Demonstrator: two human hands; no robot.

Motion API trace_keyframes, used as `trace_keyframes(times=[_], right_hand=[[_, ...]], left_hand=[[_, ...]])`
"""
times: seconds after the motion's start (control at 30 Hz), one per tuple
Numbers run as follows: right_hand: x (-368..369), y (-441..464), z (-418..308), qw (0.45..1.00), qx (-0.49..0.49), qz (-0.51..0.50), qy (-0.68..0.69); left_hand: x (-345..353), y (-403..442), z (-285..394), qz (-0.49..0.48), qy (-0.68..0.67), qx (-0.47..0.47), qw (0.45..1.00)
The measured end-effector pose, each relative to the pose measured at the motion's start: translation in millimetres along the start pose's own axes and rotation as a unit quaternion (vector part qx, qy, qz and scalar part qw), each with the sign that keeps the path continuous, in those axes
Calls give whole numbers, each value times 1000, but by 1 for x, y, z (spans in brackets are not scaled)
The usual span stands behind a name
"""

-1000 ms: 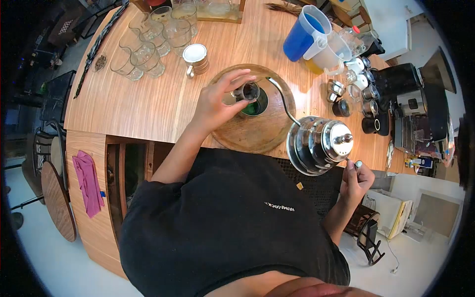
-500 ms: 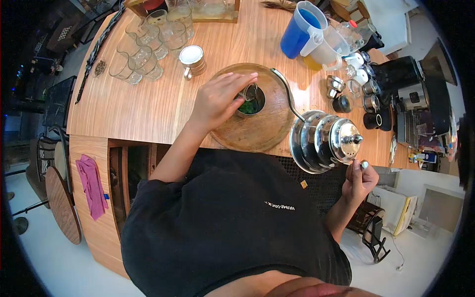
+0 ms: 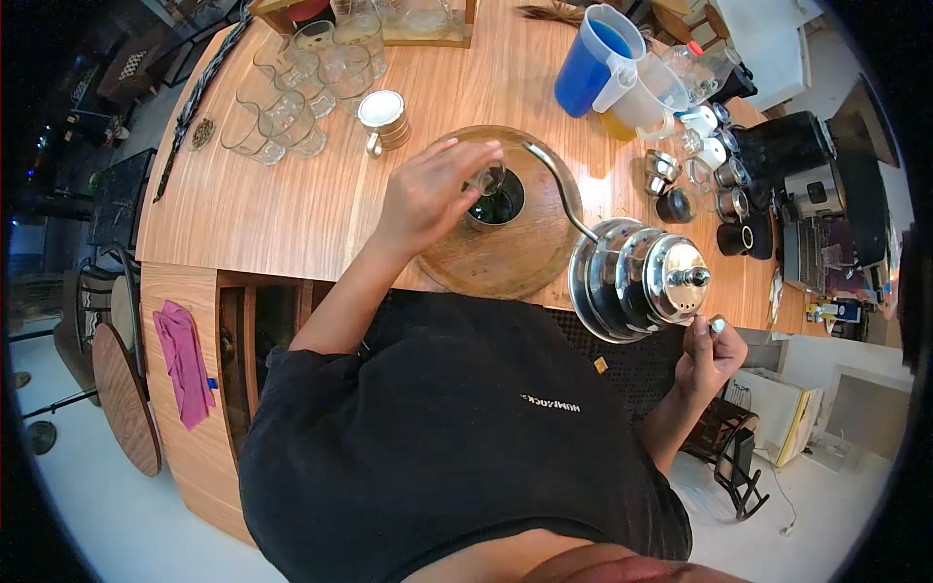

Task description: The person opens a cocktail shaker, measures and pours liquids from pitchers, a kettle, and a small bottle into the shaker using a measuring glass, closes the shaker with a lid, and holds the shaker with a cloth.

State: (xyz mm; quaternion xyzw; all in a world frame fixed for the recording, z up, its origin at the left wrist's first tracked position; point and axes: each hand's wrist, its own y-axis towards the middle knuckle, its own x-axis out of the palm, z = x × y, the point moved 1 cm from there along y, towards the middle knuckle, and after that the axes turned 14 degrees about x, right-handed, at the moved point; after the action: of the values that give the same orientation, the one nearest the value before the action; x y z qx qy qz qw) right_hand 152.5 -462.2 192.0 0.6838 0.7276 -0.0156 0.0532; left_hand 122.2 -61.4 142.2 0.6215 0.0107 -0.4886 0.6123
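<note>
My left hand (image 3: pixel 428 194) grips a small clear glass (image 3: pixel 490 178), tilted over a metal cup (image 3: pixel 498 212) with something dark and green inside. Under the cup lies a round wooden tray (image 3: pixel 486 275). My right hand (image 3: pixel 708 358) is closed on the handle of a silver gooseneck kettle (image 3: pixel 627 277), whose spout tip hangs over the tray, right of the small glass. To the left of the tray stands a metal cup with a white top (image 3: pixel 384 120).
Several clear glasses (image 3: pixel 292 124) stand at the back left. A blue pitcher (image 3: pixel 595 66), a clear jug (image 3: pixel 651 95) and several metal and dark cups (image 3: pixel 674 205) stand at the right, near a black machine (image 3: pixel 782 148). A pink cloth (image 3: pixel 182 364) hangs at the left.
My left hand has turned the small glass from roughly upright to tilted over the cup. The kettle has shifted slightly right with my right hand. The cup's contents look darker than half a second ago.
</note>
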Motion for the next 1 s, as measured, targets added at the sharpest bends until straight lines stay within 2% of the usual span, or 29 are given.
trace_keyframes(times=[0.03, 0.1, 0.13, 0.2, 0.3, 0.7, 1.0], right_hand=[[0, 0, 0, 1000, -4, 3, -16], [-2, -1, 0, 999, -8, 6, -31], [-3, -1, -1, 998, -7, 8, -56], [-3, -1, -2, 997, -7, 9, -81], [3, -1, -9, 990, -47, 8, -134], [19, -3, -40, 981, -27, 6, -194], [18, -2, -45, 979, -32, -8, -202]], left_hand=[[1, 0, 3, 1, 1, 0, 1000], [6, -3, 7, 52, -116, -160, 979], [8, -4, 7, 52, -116, -159, 979], [13, -6, 7, 127, -193, -195, 953], [15, -5, 12, 154, -236, -238, 929], [18, -10, 20, 147, -274, -229, 923], [16, -15, 20, 129, -252, -220, 934]])
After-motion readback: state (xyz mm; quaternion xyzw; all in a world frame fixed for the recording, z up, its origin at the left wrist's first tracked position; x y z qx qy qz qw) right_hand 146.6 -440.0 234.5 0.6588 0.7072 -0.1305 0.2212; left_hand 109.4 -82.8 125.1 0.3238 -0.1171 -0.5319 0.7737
